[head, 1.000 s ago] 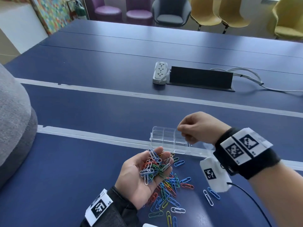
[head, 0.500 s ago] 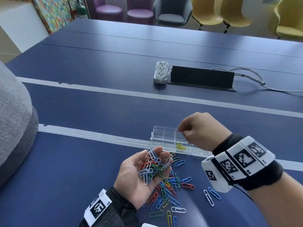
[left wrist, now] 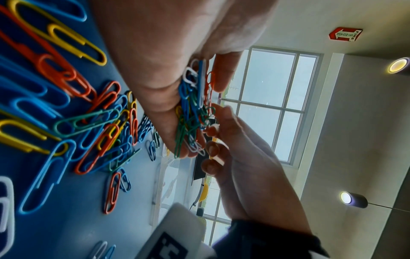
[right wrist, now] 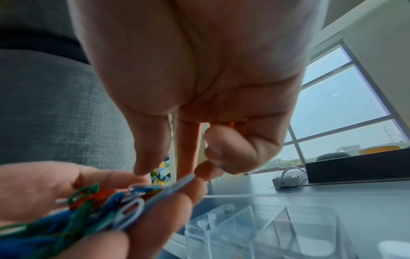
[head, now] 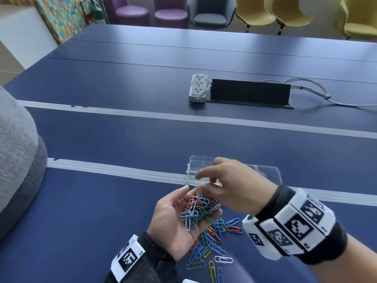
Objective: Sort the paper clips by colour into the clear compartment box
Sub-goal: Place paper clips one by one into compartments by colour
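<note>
Left hand (head: 173, 219): palm up, fingers loosely cupped, carrying a mixed heap of paper clips (head: 199, 209). Right hand (head: 234, 184): reaches over the heap, thumb and forefinger pinching a white clip (head: 197, 194) at its far edge; the right wrist view shows the other fingers curled. Loose clips (head: 212, 242): scattered on the blue table (head: 122, 139) just under and right of the left hand. Clear box (head: 195, 168): lid open, beyond the hands, touching a grey strip; only the right wrist view shows its dividers. Table beyond lies open up to a power strip (head: 197, 87).
</note>
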